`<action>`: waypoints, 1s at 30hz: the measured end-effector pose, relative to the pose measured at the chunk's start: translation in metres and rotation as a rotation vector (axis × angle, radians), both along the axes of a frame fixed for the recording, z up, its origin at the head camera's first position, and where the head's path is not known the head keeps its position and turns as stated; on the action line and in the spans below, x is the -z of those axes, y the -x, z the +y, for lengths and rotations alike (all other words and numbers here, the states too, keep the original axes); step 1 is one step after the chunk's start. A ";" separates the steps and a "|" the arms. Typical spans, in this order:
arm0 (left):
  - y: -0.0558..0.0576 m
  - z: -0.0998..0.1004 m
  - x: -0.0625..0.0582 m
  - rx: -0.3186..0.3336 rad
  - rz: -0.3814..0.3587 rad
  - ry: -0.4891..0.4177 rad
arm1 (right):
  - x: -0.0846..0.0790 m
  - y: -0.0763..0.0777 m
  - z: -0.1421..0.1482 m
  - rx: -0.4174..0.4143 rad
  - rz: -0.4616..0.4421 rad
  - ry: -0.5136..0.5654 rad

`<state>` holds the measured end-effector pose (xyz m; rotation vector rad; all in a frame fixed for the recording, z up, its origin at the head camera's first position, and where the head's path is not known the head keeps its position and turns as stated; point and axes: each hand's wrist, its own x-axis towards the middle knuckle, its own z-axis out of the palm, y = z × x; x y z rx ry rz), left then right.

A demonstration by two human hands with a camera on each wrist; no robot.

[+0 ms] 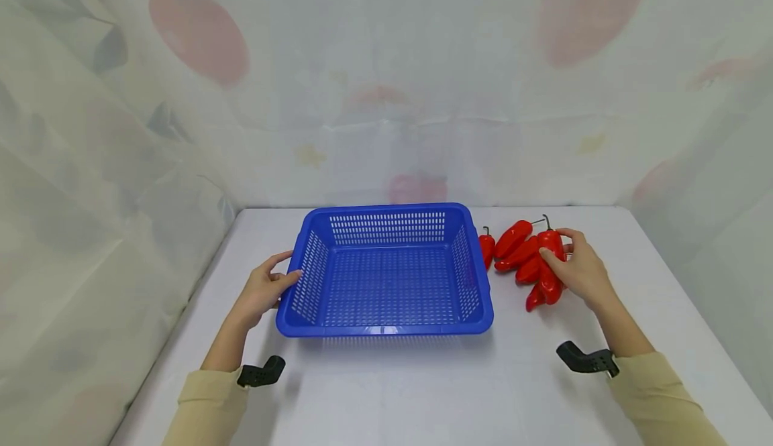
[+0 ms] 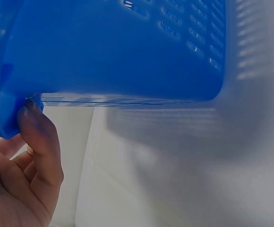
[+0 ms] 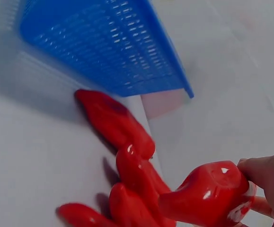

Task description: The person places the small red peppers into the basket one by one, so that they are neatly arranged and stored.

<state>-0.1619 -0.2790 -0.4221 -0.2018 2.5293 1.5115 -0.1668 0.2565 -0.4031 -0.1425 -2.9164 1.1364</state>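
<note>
A blue perforated plastic basket (image 1: 386, 330) sits in the middle of the white table, with nothing inside. My left hand (image 1: 266, 292) grips its left rim, thumb over the top and fingers curled beneath, as the left wrist view shows. To the basket's right, my right hand (image 1: 582, 268) pinches a glossy red pepper (image 1: 550, 265) with a dark curved stem. In the right wrist view this held pepper (image 3: 207, 196) overlaps the others. Several more red peppers (image 1: 513, 238) lie bunched under and left of it, one of them (image 1: 486, 250) partly hidden by the basket's right side.
The white table (image 1: 386, 399) reaches up to a pale patterned curtain (image 1: 386, 84) at the back. Similar sheeting (image 1: 90, 198) hangs along the left side. Both wrists wear black camera mounts (image 1: 586, 359) over beige sleeves.
</note>
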 end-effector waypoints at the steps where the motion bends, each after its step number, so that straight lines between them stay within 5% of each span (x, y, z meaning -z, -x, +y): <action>1: 0.000 0.000 0.000 0.001 -0.001 -0.002 | -0.002 0.001 -0.003 -0.006 -0.001 0.005; 30: 0.001 -0.002 0.002 0.006 -0.006 -0.022 | -0.036 0.030 -0.086 -0.136 -0.035 0.031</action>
